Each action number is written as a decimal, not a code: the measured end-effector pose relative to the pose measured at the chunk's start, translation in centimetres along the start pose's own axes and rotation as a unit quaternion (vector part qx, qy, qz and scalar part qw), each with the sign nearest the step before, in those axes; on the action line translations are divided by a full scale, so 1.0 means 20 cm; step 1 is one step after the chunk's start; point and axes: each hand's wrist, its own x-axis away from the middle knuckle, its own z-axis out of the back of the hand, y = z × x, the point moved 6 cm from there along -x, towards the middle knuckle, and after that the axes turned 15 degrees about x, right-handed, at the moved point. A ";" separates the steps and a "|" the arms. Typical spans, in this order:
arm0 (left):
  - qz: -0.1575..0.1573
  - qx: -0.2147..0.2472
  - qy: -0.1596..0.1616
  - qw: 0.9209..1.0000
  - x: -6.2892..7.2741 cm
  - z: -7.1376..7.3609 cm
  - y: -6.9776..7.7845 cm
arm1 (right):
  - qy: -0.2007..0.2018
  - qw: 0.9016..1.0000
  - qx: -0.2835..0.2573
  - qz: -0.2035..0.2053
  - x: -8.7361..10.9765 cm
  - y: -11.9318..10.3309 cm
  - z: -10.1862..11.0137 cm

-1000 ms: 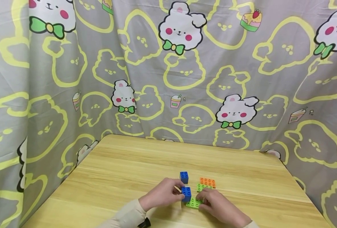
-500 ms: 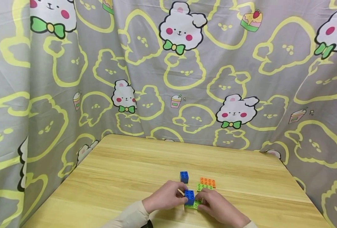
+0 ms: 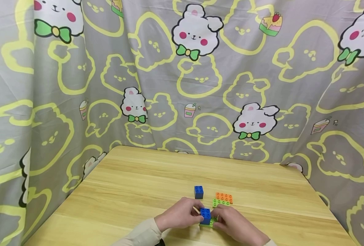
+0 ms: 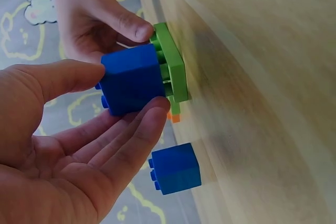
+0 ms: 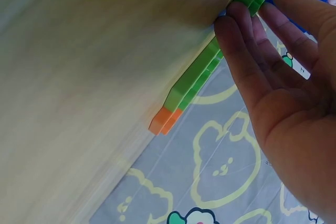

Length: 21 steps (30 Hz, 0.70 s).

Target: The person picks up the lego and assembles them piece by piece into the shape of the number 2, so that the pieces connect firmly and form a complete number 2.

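My left hand [image 3: 180, 213] pinches a blue square building brick [image 3: 205, 216] between thumb and fingers. In the left wrist view that blue brick [image 4: 134, 77] is at the studs of a flat green brick [image 4: 178, 72], its lower face level with the stud tops; whether they touch I cannot tell. My right hand [image 3: 235, 223] holds the right end of this green brick, which lies on the table, with thumb and fingertips at its sides, as the right wrist view also shows. A second blue brick [image 3: 198, 192] stands beyond my left hand, apart from the others.
Just past my right fingers lie another flat green brick [image 3: 221, 202] and an orange brick [image 3: 224, 197], close together. The wooden table [image 3: 139, 177] extends to a patterned curtain [image 3: 160, 78] at the back and sides.
My left hand has carried the blue brick right and toward me, from the green brick's left edge to over its left part. My right hand has stayed at the green brick.
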 end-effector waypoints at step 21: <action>-0.012 0.004 -0.019 1.000 -0.01 0.00 -0.03 | 0.006 0.997 -0.075 -0.035 0.00 0.00 0.04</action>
